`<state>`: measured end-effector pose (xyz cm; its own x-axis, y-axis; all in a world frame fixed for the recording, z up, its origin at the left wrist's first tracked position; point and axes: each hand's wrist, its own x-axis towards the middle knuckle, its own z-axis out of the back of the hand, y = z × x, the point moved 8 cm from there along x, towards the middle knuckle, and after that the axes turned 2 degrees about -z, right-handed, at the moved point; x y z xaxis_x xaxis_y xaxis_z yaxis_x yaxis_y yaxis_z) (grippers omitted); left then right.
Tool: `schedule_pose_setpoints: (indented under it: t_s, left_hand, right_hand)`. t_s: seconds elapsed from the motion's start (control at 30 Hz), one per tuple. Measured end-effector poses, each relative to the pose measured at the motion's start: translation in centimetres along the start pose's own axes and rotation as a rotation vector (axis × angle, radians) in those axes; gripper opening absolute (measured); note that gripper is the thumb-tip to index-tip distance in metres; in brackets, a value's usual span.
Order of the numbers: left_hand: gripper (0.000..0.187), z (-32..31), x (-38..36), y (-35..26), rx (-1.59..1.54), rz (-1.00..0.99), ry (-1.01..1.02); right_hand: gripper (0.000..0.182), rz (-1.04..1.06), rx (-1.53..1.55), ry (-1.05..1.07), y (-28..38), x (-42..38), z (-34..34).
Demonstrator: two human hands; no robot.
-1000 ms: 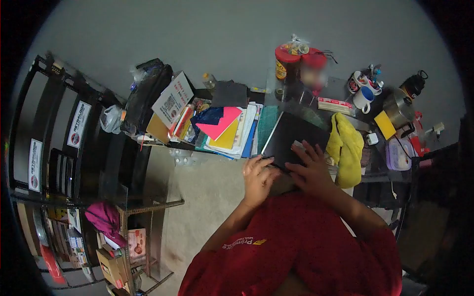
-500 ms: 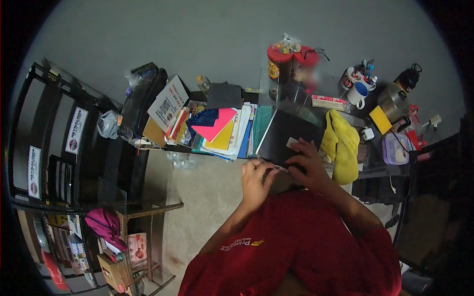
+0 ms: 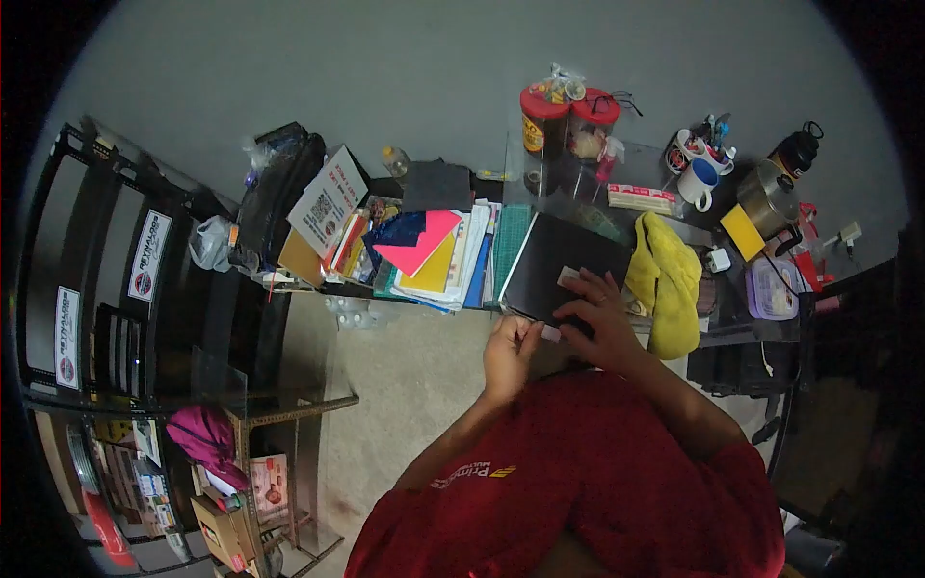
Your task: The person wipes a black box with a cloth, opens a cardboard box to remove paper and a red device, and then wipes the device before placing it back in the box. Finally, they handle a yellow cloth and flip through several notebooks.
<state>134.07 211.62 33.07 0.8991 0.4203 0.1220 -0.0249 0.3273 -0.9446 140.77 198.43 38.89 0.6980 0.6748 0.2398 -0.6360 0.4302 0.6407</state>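
Note:
A black, flat, book-like item (image 3: 564, 255) with a pale edge lies at the front of the table before me. At its near edge, my left hand (image 3: 509, 354) is closed, thumb and fingers pinching a small pale strip (image 3: 550, 333). My right hand (image 3: 602, 318) rests on the lower right of the black item, fingers stretched out and apart, its thumb side close to the strip. Just beyond those fingertips is a small light label (image 3: 568, 276) on the black surface. What the strip is made of is too small to tell.
A yellow cloth (image 3: 667, 284) lies right of the black item. Papers and a pink sheet (image 3: 416, 249) are stacked left, by a green cutting mat (image 3: 514, 246). Behind stand red-lidded jars (image 3: 545, 120) and a mug (image 3: 698, 183). A metal shelf (image 3: 183, 405) stands far left.
My left hand has shifted slightly right and toward my body, and the pale strip shows more clearly. The right hand stays nearly in place on the black item.

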Motion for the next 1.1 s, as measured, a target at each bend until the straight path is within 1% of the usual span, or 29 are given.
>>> schedule_pose_setpoints:
  t_s: [0.07, 0.1, 0.17, 0.33, 0.47, 0.53, 0.77, 0.87, 0.93, 1.1]
  left_hand:
    - [0.021, 0.1, -0.1, -0.3, 0.050, -0.026, -0.038]
    - [0.021, 0.1, -0.1, -0.2, 0.038, -0.001, -0.044]
    - [0.021, 0.1, -0.1, -0.1, 0.026, 0.024, -0.051]
    - [0.019, 0.5, 0.3, -1.6, 0.079, -0.028, -0.068]
    - [0.018, 0.2, 0.2, -0.3, 0.043, 0.006, -0.052]
    - [0.019, -0.2, -0.1, 1.2, -0.087, 0.132, -0.021]
    - [0.018, -0.2, -0.2, 1.1, -0.083, 0.151, -0.015]
    - [0.015, -0.3, -0.4, 1.3, -0.128, 0.110, 0.002]
    - [0.014, -0.6, -0.5, 1.7, -0.148, 0.165, 0.054]
    - [0.013, -0.9, -0.3, 2.2, -0.179, 0.201, 0.085]
  right_hand:
    - [0.024, 0.032, -0.026, 0.008, 0.2, 0.0, -0.1]
    - [0.024, 0.032, -0.025, 0.009, 0.3, -0.1, -0.1]
    - [0.030, 0.055, -0.071, 0.016, 0.4, -0.1, -0.2]
    - [0.031, 0.055, -0.109, 0.039, 1.0, 0.0, -0.2]
    - [0.034, 0.076, -0.182, 0.036, 1.3, -0.2, -0.6]
    - [0.034, 0.076, -0.191, 0.033, 1.3, -0.2, -0.7]
    - [0.030, 0.086, -0.260, -0.014, 1.8, -0.4, -1.1]
    - [0.030, 0.076, -0.261, 0.007, 1.9, -0.4, -1.2]
    - [0.030, 0.075, -0.258, 0.010, 2.1, -0.4, -1.0]
    - [0.031, 0.073, -0.247, 0.022, 2.1, -0.4, -1.0]
